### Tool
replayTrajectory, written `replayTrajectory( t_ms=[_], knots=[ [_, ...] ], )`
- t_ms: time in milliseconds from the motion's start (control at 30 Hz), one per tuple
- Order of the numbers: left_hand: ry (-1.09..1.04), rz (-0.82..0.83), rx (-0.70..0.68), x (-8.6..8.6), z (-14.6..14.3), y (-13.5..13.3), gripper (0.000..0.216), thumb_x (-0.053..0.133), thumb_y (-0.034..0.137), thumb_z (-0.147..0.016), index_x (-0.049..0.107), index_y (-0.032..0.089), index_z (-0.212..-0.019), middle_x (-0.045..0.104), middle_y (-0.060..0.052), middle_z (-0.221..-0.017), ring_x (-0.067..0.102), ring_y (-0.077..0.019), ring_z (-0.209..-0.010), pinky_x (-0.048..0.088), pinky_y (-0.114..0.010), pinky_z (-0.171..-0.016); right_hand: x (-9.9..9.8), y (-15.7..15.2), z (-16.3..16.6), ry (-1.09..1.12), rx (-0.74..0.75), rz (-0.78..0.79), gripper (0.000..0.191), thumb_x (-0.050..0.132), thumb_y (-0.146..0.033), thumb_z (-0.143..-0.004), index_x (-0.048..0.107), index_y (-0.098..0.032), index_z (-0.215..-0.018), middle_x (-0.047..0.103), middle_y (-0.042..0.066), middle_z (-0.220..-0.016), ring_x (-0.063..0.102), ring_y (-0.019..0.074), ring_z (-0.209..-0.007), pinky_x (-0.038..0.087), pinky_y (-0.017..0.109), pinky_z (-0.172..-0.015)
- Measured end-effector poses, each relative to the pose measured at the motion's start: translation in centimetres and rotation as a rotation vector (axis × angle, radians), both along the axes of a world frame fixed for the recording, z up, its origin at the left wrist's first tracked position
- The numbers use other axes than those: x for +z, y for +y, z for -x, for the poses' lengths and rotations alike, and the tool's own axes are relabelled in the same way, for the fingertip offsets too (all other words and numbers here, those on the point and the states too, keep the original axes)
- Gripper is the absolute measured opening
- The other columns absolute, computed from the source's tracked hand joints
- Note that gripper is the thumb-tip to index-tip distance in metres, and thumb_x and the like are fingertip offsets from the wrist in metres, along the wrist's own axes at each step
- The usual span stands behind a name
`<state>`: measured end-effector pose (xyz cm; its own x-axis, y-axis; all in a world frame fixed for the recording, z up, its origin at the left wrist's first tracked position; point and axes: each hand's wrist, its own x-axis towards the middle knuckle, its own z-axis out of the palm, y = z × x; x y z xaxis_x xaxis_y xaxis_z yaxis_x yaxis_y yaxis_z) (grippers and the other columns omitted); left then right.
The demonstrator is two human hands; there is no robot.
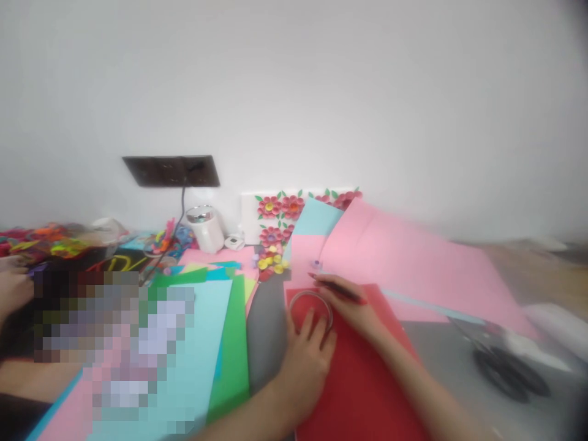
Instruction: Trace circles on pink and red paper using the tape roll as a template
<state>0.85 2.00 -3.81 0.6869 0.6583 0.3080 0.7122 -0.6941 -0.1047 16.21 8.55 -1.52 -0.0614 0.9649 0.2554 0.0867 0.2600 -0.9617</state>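
My left hand (305, 358) rests on a red paper sheet (362, 380), its fingers spread and pressing down a round clear ring (310, 306) that lies flat on the sheet. My right hand (353, 306) is closed on a dark red pen (337, 289), whose tip sits at the ring's upper right edge. Both forearms come in from the bottom of the view.
Big pink sheets (413, 257) lie right of the red one; green and light blue sheets (220, 331) to the left. Black scissors (505, 367) at right. A white cup (205, 228), a paper-flower card (280, 214) and another person's hand (13, 288) at far left.
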Motion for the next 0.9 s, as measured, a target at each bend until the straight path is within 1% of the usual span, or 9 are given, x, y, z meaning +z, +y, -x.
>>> replayTrajectory(
  t_ms=[67, 133, 267, 400, 467, 567, 667, 733, 900],
  knots=[
    [-0.018, 0.002, 0.012, -0.3, 0.0, 0.1, 0.036, 0.041, 0.026, -0.09, 0.056, 0.017, -0.121, 0.054, -0.013, -0.127, 0.04, -0.0346, -0.123, 0.024, -0.066, -0.099, -0.9, 0.2, 0.0, 0.036, 0.048, -0.014, 0.024, 0.066, -0.034, -0.074, 0.068, -0.024, -0.096, 0.068, 0.005, -0.109, 0.063, 0.0219, -0.101, 0.05, 0.038, -0.091],
    [-0.03, -0.016, 0.008, -0.6, 0.1, 0.2, 0.036, 0.04, 0.024, -0.09, 0.056, 0.017, -0.121, 0.056, -0.013, -0.125, 0.042, -0.0337, -0.122, 0.023, -0.066, -0.1, -1.7, 0.5, -0.1, 0.062, 0.079, 0.0, 0.024, 0.066, -0.031, -0.074, 0.067, -0.024, -0.097, 0.067, 0.005, -0.111, 0.063, 0.0206, -0.101, 0.05, 0.037, -0.091],
    [-0.104, -0.096, -0.03, -0.8, 0.2, 0.4, 0.036, 0.037, 0.018, -0.09, 0.055, 0.013, -0.12, 0.058, -0.015, -0.122, 0.043, -0.0313, -0.123, 0.025, -0.064, -0.101, -2.1, 0.6, -0.2, 0.082, 0.053, 0.027, 0.023, 0.066, -0.028, -0.073, 0.066, -0.024, -0.096, 0.067, 0.005, -0.109, 0.064, 0.0194, -0.097, 0.051, 0.035, -0.09],
    [-0.261, -0.156, -0.199, -0.5, -0.1, 0.3, 0.032, 0.037, 0.011, -0.088, 0.06, 0.009, -0.11, 0.06, -0.015, -0.118, 0.041, -0.0261, -0.126, 0.036, -0.047, -0.103, -1.9, 0.6, -0.2, 0.075, 0.034, 0.054, 0.022, 0.067, -0.028, -0.073, 0.066, -0.024, -0.095, 0.068, 0.004, -0.105, 0.064, 0.0195, -0.096, 0.051, 0.035, -0.09],
    [-0.277, -0.175, -0.235, -0.6, -0.4, 0.2, 0.032, 0.036, 0.008, -0.087, 0.06, 0.007, -0.109, 0.06, -0.015, -0.117, 0.041, -0.0257, -0.126, 0.04, -0.043, -0.102, -1.8, 0.6, -0.2, 0.068, 0.022, 0.055, 0.023, 0.067, -0.028, -0.072, 0.066, -0.023, -0.094, 0.068, 0.004, -0.104, 0.064, 0.0199, -0.095, 0.051, 0.035, -0.089],
    [-0.249, -0.226, -0.139, -0.9, -0.5, 0.0, 0.034, 0.036, 0.007, -0.085, 0.059, 0.004, -0.11, 0.06, -0.017, -0.118, 0.043, -0.0291, -0.124, 0.041, -0.048, -0.1, -1.8, 0.6, -0.1, 0.043, 0.011, 0.04, 0.021, 0.066, -0.027, -0.073, 0.066, -0.023, -0.094, 0.068, 0.004, -0.101, 0.064, 0.02, -0.095, 0.052, 0.035, -0.089],
    [-0.211, -0.244, -0.045, -1.1, -0.5, -0.1, 0.036, 0.034, 0.007, -0.085, 0.059, 0.004, -0.11, 0.062, -0.015, -0.116, 0.048, -0.0305, -0.119, 0.04, -0.051, -0.098, -1.9, 0.6, -0.1, 0.026, 0.0, 0.024, 0.019, 0.066, -0.027, -0.074, 0.065, -0.023, -0.093, 0.068, 0.004, -0.1, 0.064, 0.0201, -0.094, 0.052, 0.036, -0.088],
    [-0.201, -0.253, -0.035, -1.0, -0.4, -0.1, 0.037, 0.032, 0.008, -0.085, 0.06, 0.005, -0.109, 0.063, -0.014, -0.114, 0.051, -0.0303, -0.115, 0.04, -0.051, -0.097, -1.9, 0.6, -0.1, 0.018, -0.004, 0.021, 0.019, 0.066, -0.027, -0.074, 0.065, -0.023, -0.093, 0.068, 0.004, -0.1, 0.064, 0.0202, -0.093, 0.052, 0.036, -0.088],
    [-0.106, -0.238, -0.075, -0.6, 0.0, 0.2, 0.037, 0.034, 0.009, -0.085, 0.06, 0.002, -0.11, 0.063, -0.016, -0.113, 0.054, -0.0319, -0.111, 0.044, -0.049, -0.093, -1.9, 0.6, -0.2, 0.001, 0.003, 0.023, 0.02, 0.064, -0.027, -0.076, 0.064, -0.024, -0.095, 0.067, 0.004, -0.101, 0.064, 0.02, -0.092, 0.051, 0.036, -0.087]
  ],
)
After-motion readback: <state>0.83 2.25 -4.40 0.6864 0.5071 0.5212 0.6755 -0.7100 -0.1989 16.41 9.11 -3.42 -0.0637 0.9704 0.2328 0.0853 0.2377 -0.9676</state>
